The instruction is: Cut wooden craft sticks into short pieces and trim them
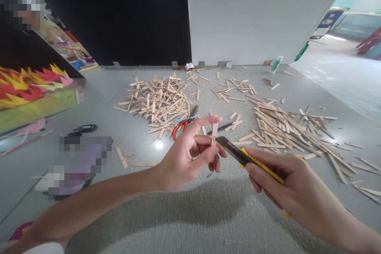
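My left hand [190, 154] pinches a short wooden stick [214, 134] and holds it upright, with the index finger stretched out above it. My right hand [285, 184] is wrapped round a yellow and black utility knife [242, 154]. The knife's tip touches the lower part of the stick. Both hands hover over the grey floor [193, 214].
Piles of wooden sticks lie ahead [157, 101] and to the right [285, 129]. Red-handled pliers [183, 123] and a dark pen [222, 127] rest just beyond my hands. Black scissors [83, 129] lie at the left, near a box with red and yellow paper shapes [29, 87]. A white board [256, 12] stands behind.
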The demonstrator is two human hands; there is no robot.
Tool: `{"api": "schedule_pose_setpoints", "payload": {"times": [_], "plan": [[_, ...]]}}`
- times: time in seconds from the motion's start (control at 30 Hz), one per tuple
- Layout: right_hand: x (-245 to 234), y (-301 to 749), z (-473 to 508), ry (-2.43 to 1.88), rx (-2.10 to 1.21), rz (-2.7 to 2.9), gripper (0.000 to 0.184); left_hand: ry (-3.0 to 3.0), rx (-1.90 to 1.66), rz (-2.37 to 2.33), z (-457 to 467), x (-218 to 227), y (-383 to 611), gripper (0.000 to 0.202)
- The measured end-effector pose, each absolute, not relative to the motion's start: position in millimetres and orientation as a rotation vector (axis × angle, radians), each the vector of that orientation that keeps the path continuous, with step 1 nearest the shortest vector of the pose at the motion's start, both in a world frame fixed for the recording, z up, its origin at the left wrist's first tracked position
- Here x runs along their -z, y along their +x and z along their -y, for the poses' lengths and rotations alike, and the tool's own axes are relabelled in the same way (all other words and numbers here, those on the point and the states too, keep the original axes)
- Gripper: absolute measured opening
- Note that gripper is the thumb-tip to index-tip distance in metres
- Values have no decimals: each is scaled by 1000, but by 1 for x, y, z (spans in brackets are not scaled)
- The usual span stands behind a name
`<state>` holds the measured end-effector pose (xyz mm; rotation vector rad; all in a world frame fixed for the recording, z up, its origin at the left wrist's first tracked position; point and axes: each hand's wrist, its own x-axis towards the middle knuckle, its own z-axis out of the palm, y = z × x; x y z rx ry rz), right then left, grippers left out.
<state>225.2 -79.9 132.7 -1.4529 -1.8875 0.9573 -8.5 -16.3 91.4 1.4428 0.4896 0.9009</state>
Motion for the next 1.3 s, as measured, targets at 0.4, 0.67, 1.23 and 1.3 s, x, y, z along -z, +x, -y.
{"api": "schedule_pose_setpoints", "payload": {"times": [0.4, 0.67, 1.23, 1.3], "plan": [[-125, 223, 88, -1476, -751, 1976, 37, 1910, -960, -677, 19, -87, -13, 44], [-145, 242, 79, -1434, -1055, 1953, 36, 1431, -831, -475, 18, -96, -13, 48], [-138, 249, 65, -1356, -1001, 2027, 40, 1183, -708, -406, 9, -102, -11, 53], [-134, 246, 70, -1401, -789, 2046, 37, 1182, -717, -434, 8, -101, -10, 56]]}}
